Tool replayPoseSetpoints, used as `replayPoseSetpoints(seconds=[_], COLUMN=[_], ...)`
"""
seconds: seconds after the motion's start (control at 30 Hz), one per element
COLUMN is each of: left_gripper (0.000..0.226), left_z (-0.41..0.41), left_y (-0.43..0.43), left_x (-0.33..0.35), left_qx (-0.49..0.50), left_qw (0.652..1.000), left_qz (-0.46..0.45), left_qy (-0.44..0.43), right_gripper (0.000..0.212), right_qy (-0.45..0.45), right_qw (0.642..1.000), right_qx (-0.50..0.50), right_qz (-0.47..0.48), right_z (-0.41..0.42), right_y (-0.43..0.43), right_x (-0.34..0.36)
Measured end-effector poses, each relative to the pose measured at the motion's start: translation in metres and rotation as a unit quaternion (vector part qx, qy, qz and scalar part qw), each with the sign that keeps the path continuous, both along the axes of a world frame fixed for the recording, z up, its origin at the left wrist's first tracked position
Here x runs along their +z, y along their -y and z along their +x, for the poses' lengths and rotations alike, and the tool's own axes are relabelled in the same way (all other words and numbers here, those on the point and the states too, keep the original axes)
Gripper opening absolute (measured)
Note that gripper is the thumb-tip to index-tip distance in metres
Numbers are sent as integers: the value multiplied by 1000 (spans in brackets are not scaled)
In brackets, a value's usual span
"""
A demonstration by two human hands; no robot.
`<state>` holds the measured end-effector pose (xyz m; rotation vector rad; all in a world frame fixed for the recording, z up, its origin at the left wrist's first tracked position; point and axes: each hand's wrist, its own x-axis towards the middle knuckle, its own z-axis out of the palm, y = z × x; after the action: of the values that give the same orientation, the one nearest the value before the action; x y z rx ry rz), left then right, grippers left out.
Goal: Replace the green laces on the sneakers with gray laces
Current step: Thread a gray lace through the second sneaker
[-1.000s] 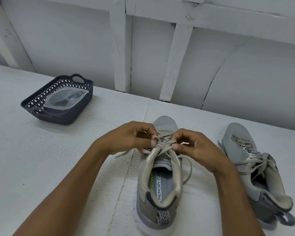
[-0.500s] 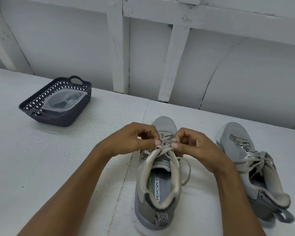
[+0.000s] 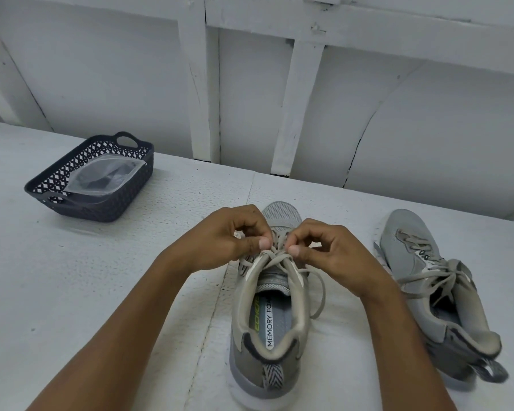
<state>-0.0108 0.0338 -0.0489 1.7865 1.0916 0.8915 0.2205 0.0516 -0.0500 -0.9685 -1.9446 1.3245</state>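
Note:
A grey sneaker (image 3: pixel 269 336) stands in front of me on the white table, heel toward me, threaded with a gray lace (image 3: pixel 319 287). My left hand (image 3: pixel 223 240) and my right hand (image 3: pixel 330 252) meet over its top eyelets, each pinching the lace between thumb and curled fingers. A loop of that lace hangs down the shoe's right side. The second grey sneaker (image 3: pixel 428 289) lies to the right, tilted, with its gray lace tied in a loose bow. No green lace shows.
A dark woven basket (image 3: pixel 113 200) holding a clear plastic bag (image 3: pixel 101 179) sits at the far left of the table. A white panelled wall (image 3: pixel 279 84) runs behind the table's far edge.
Both hands have drawn a little closer together over the knot and risen slightly toward the toe. The shoes and the basket have not moved.

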Motion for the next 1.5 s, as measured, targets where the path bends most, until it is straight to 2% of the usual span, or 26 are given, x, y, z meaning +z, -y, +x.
replayPoseSetpoints(seconds=[0.13,0.2,0.3,0.47,0.53,0.77,0.83,0.9,0.97,1.03,1.13,1.2,1.37,1.5], left_gripper=[14,7,11,6,1,14,9,15,15,9,6,8,12,28], left_z=[-2,-3,-9,-2,1,-2,-6,-13,-16,-15,-13,-12,-9,-8], left_y=[1,2,2,4,4,4,4,4,4,4,3,3,4,5], left_x=[2,4,7,3,2,4,4,4,3,1,0,1,2,4], left_qx=[0,-18,-52,-35,-50,-83,-86,-95,-89,-75,-83,-88,-82,-5], left_qw=[1000,999,992,997,996,983,983,984,989,991,985,978,983,993], left_qz=[5,-35,-112,-62,-69,-152,-153,-143,-114,-95,-129,-161,-155,-117], left_qy=[-9,-9,18,6,7,66,60,43,37,53,84,97,44,10], right_gripper=[13,12,17,19,18,11,12,15,6,9,6,18,25,32], right_qy=[19,20,28,5,10,-13,-11,11,12,-13,-72,-118,-185,-241], right_qw=[1000,1000,1000,1000,1000,998,997,997,997,998,993,984,968,952], right_qx=[-8,8,6,-20,-15,34,38,55,62,50,82,104,80,48], right_qz=[-3,-21,-5,6,10,-57,-64,-56,-41,-30,-51,-88,-146,-183], right_z=[10,8,0,-4,-3,4,9,14,15,14,13,14,7,3], right_y=[-1,1,0,0,1,2,1,-1,-1,-2,-3,-3,-5,-8], right_x=[5,5,3,2,1,3,2,1,1,-3,-8,-11,-21,-22])
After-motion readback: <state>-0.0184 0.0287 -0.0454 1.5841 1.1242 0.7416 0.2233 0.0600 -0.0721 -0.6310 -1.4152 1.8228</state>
